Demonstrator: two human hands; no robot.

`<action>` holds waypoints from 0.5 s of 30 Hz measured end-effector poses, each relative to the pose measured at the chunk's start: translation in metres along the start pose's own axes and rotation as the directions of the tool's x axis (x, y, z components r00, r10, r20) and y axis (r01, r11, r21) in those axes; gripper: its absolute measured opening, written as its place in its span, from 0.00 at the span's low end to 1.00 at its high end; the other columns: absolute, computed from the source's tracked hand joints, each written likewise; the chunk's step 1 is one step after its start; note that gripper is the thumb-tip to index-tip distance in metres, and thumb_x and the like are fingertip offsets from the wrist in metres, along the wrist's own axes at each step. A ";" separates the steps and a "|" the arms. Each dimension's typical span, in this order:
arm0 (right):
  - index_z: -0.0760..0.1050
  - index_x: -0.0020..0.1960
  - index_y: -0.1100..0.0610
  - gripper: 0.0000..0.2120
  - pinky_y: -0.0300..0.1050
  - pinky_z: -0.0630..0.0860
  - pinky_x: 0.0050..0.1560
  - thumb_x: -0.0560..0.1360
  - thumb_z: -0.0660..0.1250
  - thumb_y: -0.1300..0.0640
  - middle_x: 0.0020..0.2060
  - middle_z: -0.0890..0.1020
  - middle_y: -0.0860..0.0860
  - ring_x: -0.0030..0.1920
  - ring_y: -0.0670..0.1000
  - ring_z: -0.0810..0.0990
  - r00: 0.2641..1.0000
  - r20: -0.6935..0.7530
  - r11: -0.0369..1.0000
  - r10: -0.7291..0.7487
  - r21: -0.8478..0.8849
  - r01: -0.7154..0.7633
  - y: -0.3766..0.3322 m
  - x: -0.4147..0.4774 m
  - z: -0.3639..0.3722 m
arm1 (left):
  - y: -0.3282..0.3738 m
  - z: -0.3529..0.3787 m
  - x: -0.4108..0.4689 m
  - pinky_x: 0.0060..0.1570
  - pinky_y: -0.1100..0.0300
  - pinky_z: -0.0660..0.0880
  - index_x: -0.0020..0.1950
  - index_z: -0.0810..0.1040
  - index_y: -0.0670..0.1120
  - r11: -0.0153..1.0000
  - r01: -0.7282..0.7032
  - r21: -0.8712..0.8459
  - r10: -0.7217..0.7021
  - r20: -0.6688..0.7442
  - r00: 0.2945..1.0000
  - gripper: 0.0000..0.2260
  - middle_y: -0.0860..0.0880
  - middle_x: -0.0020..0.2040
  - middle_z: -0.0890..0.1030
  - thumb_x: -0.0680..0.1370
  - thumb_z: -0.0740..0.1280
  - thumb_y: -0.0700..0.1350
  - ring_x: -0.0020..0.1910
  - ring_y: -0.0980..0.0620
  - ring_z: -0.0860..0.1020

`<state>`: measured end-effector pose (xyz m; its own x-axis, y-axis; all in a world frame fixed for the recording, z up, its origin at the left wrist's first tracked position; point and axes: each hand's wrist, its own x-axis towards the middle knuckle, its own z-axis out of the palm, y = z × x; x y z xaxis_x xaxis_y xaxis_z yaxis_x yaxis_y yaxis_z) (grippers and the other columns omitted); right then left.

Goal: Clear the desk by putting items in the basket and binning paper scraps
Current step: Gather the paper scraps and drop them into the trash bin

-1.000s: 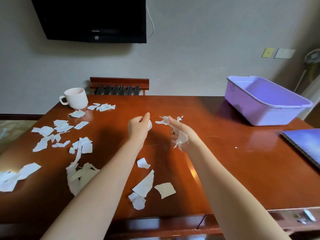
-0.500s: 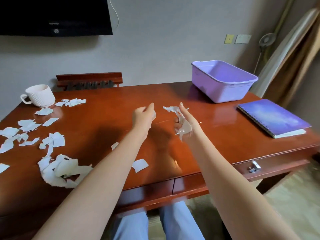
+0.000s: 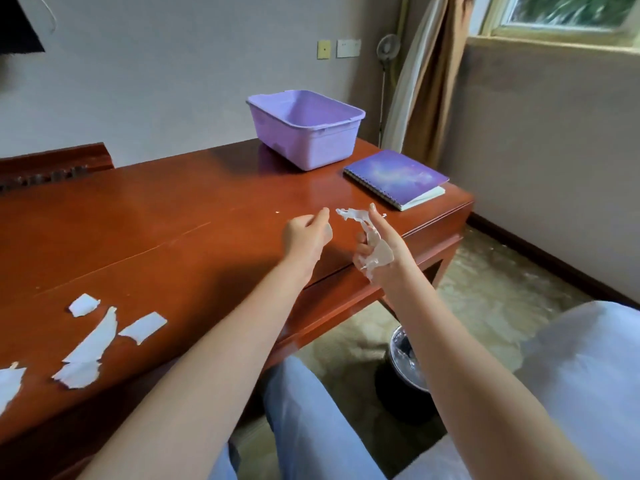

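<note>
Both hands up over surface (image 3: 180,216) edge | R hand (image 3: 379,244) fingers clamp crumpled paper scraps (image 3: 377,252) | L hand (image 3: 304,235) curled on small scrap (barely visible) | loose scraps (image 3: 93,344) at 8 o'clock | basket (image 3: 306,128) at 12, notebook (image 3: 396,176) at 1 | bin (image 3: 403,355) on floor at 5

Two hands: left hand (image 3: 304,237), right hand (image 3: 379,251); each grips paper. One purple basket (image 3: 308,133) at far right corner of desk (image 3: 173,216). One notebook (image 3: 396,178) at right edge. Paper scraps (image 3: 93,344) loose near front left edge: about five visible, one cut by frame. One crumpled bunch (image 3: 375,251) in right hand. One bin (image 3: 403,355) on floor, partly hidden.
</note>
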<state>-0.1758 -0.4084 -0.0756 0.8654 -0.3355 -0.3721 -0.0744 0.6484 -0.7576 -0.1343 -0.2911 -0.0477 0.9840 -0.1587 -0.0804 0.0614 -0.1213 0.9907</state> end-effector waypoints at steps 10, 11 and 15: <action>0.76 0.46 0.53 0.13 0.34 0.61 0.21 0.75 0.66 0.43 0.28 0.75 0.46 0.19 0.43 0.66 0.976 -0.202 0.996 -0.081 0.018 0.087 -0.029 -0.011 -0.131 | -0.027 0.123 -0.020 0.22 0.65 0.52 0.17 0.62 0.47 0.998 -0.051 0.043 0.033 0.336 0.941 0.28 0.55 0.18 0.61 0.78 0.63 0.48 0.19 0.57 0.56; 0.76 0.47 0.54 0.14 0.34 0.62 0.21 0.74 0.67 0.43 0.29 0.75 0.46 0.19 0.43 0.65 0.973 -0.221 0.996 -0.073 0.026 0.080 -0.029 -0.006 -0.145 | -0.031 0.135 -0.021 0.22 0.65 0.53 0.17 0.61 0.47 0.995 -0.061 0.076 0.030 0.362 0.932 0.28 0.55 0.18 0.61 0.78 0.63 0.48 0.19 0.57 0.56; 0.73 0.41 0.54 0.15 0.34 0.64 0.20 0.74 0.67 0.43 0.25 0.71 0.48 0.19 0.43 0.67 0.968 -0.247 0.995 -0.035 0.077 0.056 -0.024 0.016 -0.196 | -0.054 0.182 -0.019 0.26 0.62 0.54 0.19 0.57 0.48 0.990 -0.085 0.116 0.024 0.451 0.892 0.28 0.54 0.21 0.58 0.77 0.64 0.47 0.23 0.55 0.57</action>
<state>-0.2572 -0.5635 -0.1686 0.7181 -0.5164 -0.4665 0.0124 0.6798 -0.7333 -0.1867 -0.4597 -0.1192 0.8041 -0.5864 -0.0977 -0.0421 -0.2201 0.9746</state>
